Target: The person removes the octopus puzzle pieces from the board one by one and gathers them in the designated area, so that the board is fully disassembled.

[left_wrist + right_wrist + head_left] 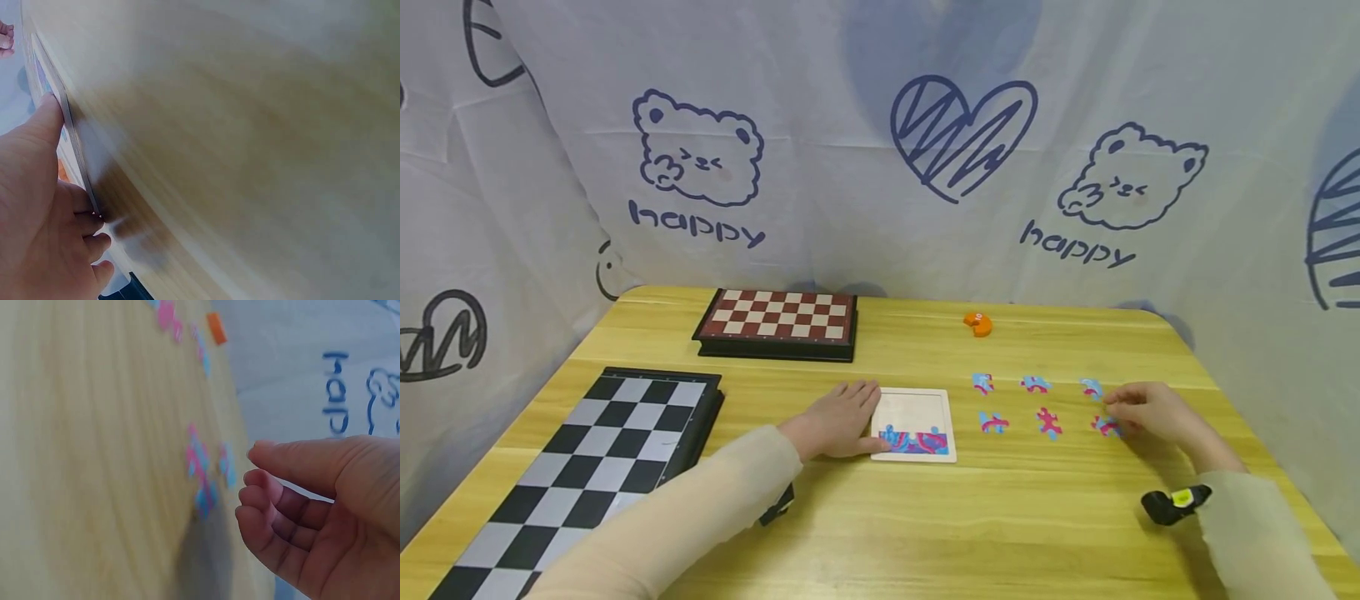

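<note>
Both arms in loose cream long sleeves (pixel 700 508). Bare hands, no rings. Black wrist camera with yellow label (pixel 1176 503) strapped at right cuff, lower right of head view.

The head view is bright and sharp, with soft, even light and only faint shadows under the arms. Its edges bend a little. Both wrist views are blurry: the wooden surface (pixel 262 137) looks smeared, and the puzzle pieces (pixel 203 465) are fuzzy.
</note>
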A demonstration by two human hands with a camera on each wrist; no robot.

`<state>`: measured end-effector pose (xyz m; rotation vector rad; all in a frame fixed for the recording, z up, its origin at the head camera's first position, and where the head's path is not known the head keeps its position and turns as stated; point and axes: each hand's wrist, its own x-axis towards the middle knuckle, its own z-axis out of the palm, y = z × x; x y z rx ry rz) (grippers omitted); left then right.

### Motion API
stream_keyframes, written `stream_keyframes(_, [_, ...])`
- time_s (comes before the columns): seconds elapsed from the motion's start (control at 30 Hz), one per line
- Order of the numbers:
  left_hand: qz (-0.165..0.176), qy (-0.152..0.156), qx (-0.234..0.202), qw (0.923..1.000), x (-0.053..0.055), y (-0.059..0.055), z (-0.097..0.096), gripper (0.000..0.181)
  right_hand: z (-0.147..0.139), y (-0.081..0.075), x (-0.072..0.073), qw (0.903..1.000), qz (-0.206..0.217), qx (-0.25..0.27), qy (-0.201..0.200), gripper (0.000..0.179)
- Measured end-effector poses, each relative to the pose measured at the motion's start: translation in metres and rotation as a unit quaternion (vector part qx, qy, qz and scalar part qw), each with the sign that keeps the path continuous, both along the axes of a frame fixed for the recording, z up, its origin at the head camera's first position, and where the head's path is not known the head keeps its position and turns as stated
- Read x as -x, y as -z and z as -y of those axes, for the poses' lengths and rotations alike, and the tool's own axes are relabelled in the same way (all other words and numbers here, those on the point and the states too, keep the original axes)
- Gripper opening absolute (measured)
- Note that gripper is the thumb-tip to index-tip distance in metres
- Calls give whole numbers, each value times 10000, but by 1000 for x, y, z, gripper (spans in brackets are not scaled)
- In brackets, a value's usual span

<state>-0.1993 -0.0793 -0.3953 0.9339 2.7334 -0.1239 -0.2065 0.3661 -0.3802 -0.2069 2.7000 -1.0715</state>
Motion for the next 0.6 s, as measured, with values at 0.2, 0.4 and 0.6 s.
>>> stream_keyframes(0.2, [52,34,-139,9999,0,0,2,84,34,-14,2,9998,-152,45,-123,35])
stream_keyframes(0.4, [-8,114,-206,9997,-1,2,3,83,73,-18,11,9979,-489,111,-406,30])
stream_keyframes(0.6, [-26,143,-263,9995,-2,2,3,82,120,-18,17,9941,-612,170,-875,22])
